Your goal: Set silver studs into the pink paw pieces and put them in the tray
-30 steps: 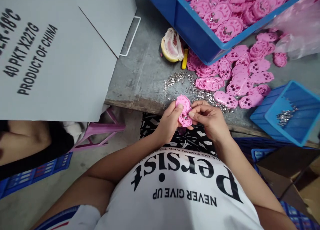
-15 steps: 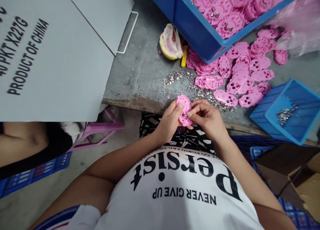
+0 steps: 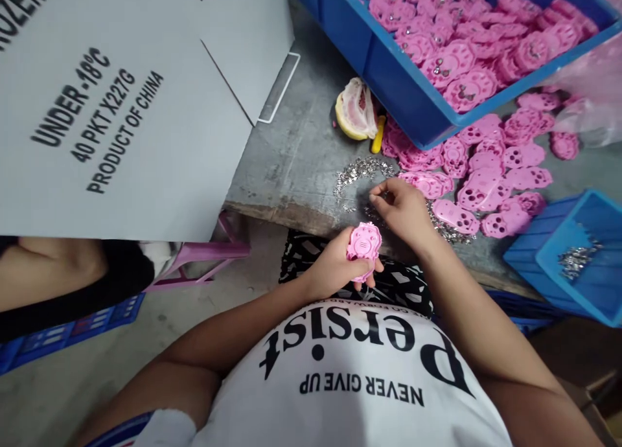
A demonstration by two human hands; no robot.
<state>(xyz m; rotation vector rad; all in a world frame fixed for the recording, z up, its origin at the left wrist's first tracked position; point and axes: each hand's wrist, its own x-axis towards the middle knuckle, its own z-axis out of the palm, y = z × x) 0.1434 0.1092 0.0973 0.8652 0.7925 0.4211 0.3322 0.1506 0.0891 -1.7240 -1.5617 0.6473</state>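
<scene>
Both forearms come up from the body, elbows bent. The left hand [image 3: 335,265] sits just short of the worn front edge of the grey table [image 3: 291,168], its fingers curled and clamped on a small pink moulded plastic piece [image 3: 363,246], held face up over the lap. The right hand [image 3: 401,208], forward of the left and apart from it, reaches over the table edge with fingertips pinched together on the scatter of tiny silver metal parts [image 3: 359,171]; whether it grips one cannot be told. Bare table lies left of that scatter. Loose pink plastic pieces [image 3: 490,175] crowd the right, a big blue plastic crate [image 3: 389,78] stands beyond.
</scene>
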